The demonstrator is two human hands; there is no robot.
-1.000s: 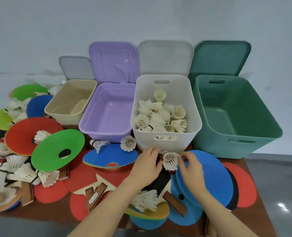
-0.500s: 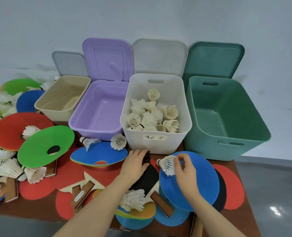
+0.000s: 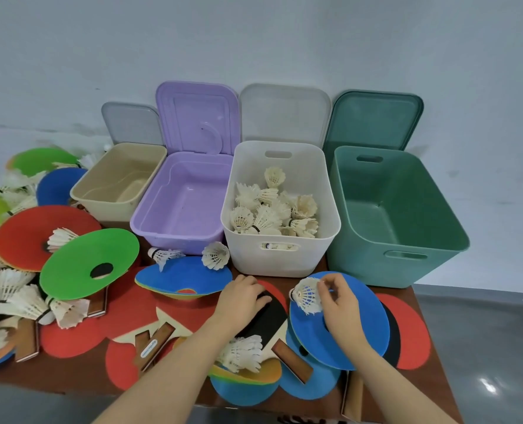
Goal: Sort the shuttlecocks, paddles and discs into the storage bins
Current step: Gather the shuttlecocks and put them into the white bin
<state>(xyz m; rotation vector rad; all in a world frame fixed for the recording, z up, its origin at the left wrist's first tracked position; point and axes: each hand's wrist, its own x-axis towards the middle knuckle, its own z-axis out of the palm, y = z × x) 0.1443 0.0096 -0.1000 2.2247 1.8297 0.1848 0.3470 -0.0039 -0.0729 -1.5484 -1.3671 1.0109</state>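
At the near edge of the counter (image 3: 70,374), just beyond the person's forearms, a loose shuttlecock (image 3: 242,353) lies on a stack of orange and blue discs (image 3: 245,384), beside the wooden handle (image 3: 291,361) of a black-faced paddle (image 3: 266,319).

A little farther in, the right hand (image 3: 339,304) pinches a white shuttlecock (image 3: 308,295) by its feather skirt, thumb and fingers curled round the rim. Its cork points left and slightly toward the near edge, so its long axis runs roughly across the counter. It is held just above a blue disc (image 3: 367,319). The left hand (image 3: 242,298) rests palm-down on the top of the black-faced paddle, fingers curled loosely over its edge; whether it truly grips the paddle I cannot tell.

The relation that matters: the white bin (image 3: 278,261), already holding a heap of shuttlecocks, stands directly beyond the right hand, toward the counter's far edge and slightly left. The right hand is the nearer of the two. The bin's front wall is what stands in the way, so the shuttlecock likely needs lifting over the rim before release.

Right of it sits the green bin (image 3: 407,270), left of it the purple bin (image 3: 174,240), then the beige bin (image 3: 101,203); their lids lean on the wall. Two more shuttlecocks (image 3: 215,255) lie near the purple bin's front. Toward the left edge, a green disc (image 3: 79,264), a red disc (image 3: 24,234) and many shuttlecocks remain unsorted.
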